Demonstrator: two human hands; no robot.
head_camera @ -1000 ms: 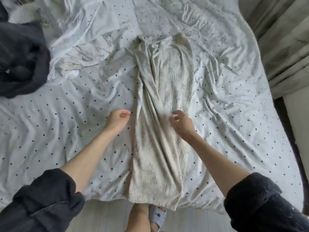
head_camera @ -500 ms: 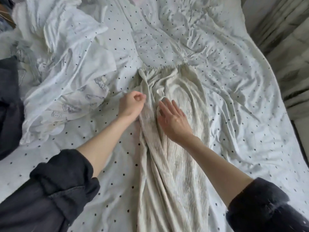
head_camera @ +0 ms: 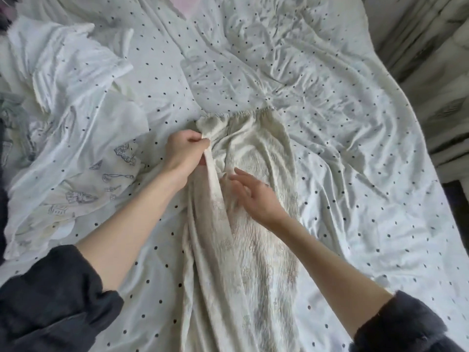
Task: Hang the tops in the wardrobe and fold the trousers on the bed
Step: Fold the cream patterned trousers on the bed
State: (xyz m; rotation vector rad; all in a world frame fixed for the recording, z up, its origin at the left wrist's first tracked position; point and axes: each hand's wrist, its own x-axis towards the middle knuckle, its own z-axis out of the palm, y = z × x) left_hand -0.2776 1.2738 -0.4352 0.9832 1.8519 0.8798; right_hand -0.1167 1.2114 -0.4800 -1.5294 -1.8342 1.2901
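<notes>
Here left hand (head_camera: 183, 151) pinches the trousers (head_camera: 256, 224) edge.

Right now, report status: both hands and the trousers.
Left hand pinching the trousers below the waistband. Right hand open, fingers spread over the cloth. Trousers lengthwise on the bed, unfolded. White garment alongside, apart.

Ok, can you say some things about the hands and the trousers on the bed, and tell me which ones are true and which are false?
1. The left hand pinches a fold of the cream trousers. True.
2. The right hand grips a hanger. False: its fingers are spread over the trousers, holding nothing.
3. The trousers lie on a dotted sheet. True.
4. The trousers are neatly folded. False: they lie stretched out lengthwise.
</notes>
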